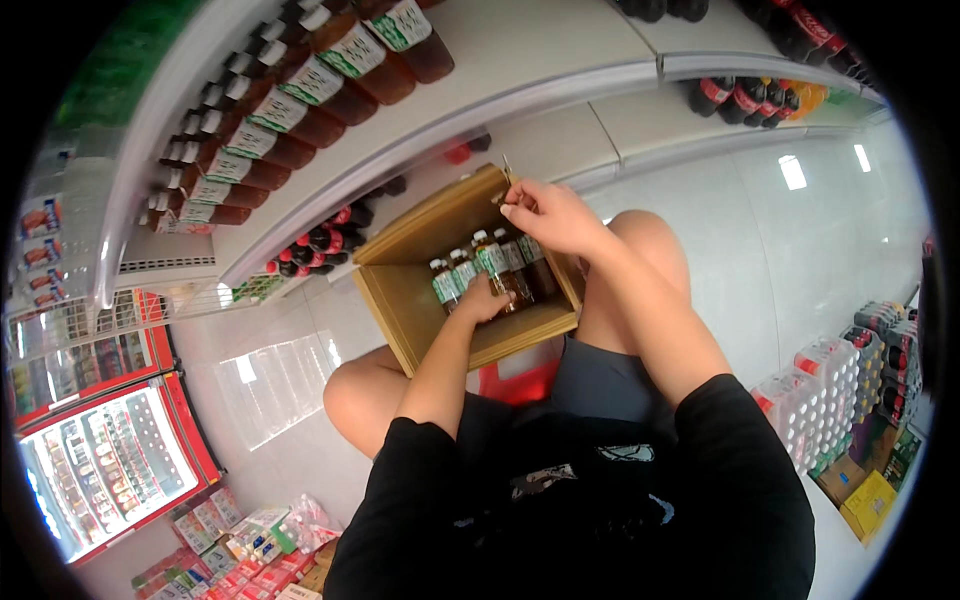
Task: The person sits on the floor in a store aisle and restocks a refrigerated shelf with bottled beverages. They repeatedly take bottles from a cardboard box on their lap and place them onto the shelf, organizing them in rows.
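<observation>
Head camera view: the left hand [484, 301] reaches down among the bottles with fingers bent and thumb spread, touching an amber drink bottle [491, 260] with a green-and-white label; whether it closes round the bottle cannot be told. The right hand [548, 215] is over the far right corner of a cardboard box [392, 318], fingers curled, thumb and forefinger close together; what lies between them is too small to tell.

The open box sits between the person's knees, above a red stool [520, 383]. Its walls surround the bottles, the left forearm crosses the near wall, and the right hand covers part of the far right edge. Beyond the box, similar amber bottles [300, 85] line a white shelf [520, 55], with dark soda bottles [325, 238] lower down. A red-framed cooler [190, 430] is at the left; shrink-wrapped bottle packs [812, 390] and a yellow carton [868, 506] are at the right.

The touched bottle stands inside the box, directly at the left hand's fingers and below and left of the right hand, beside other capped bottles.
</observation>
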Demonstrator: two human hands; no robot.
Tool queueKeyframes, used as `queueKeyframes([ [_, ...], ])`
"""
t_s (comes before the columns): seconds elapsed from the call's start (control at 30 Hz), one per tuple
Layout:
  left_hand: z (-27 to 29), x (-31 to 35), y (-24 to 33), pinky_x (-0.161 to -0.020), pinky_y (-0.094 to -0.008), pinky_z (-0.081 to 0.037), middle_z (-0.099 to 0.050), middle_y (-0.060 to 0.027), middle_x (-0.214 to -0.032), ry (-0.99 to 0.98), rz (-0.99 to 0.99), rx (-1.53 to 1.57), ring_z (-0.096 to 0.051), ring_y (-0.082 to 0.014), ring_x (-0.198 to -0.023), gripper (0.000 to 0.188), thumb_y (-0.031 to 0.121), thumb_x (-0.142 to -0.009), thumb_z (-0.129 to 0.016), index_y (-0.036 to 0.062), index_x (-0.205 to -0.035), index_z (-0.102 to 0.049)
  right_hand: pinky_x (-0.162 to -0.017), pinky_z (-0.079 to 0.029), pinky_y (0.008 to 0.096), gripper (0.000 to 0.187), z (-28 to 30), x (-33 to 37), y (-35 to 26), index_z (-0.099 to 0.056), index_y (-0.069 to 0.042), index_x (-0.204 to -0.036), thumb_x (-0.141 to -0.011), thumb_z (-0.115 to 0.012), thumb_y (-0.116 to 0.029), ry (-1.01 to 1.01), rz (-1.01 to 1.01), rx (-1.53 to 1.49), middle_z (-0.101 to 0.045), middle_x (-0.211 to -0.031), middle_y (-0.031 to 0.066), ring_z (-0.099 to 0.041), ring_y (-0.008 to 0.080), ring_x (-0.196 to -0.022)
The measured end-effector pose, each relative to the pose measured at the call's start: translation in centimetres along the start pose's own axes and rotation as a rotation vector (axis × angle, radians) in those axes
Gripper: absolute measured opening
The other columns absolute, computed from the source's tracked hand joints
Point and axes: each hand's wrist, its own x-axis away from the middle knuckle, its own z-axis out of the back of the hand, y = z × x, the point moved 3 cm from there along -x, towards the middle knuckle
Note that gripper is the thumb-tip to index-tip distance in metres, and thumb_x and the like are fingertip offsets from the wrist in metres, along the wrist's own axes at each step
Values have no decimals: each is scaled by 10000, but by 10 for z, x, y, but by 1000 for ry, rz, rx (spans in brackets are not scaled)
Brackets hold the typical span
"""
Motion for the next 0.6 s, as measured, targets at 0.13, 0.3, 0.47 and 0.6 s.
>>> queueKeyframes([
  [0.13, 13, -13, 0, -1133, -426, -379, -449, -357, -1435, 55, -31, 185, -458, -443, -1353, 1002, 494, -797, -753, -120, -1466, -329, -671, -494, 292, 270, 3, -3, -4, -651, 11, -1007, -926, -666, -246, 6, -76, -53, -651, -742, 65, -587, 121, -690],
  [0.3, 17, -41, -4, -1052, -428, -450, -567, -349, -1308, 258, 126, 200, -569, -427, -1245, 978, 484, -781, -764, -131, -1418, -348, -658, -486, 283, 251, 4, -10, -11, -649, 13, -1003, -928, -667, -225, 26, -88, -90, -626, -713, 45, -580, 110, -676],
  [0.47, -29, -81, -28, -1037, -424, -458, -555, -302, -1360, 161, 158, 163, -572, -399, -1255, 844, 481, -824, -747, -65, -1396, -453, -631, -483, 323, 242, -4, -10, -12, -635, 0, -1017, -905, -675, -211, 11, -41, -44, -630, -698, 70, -606, 185, -649],
  [0.6, -61, -111, -82, -942, -397, -514, -592, -221, -1341, 244, 60, 384, -609, -325, -1211, 657, 307, -840, -786, -8, -1357, -531, -626, -484, 352, 238, -10, -13, -20, -626, -1, -1012, -891, -674, -201, -31, -18, -43, -630, -700, 93, -618, 234, -646],
])
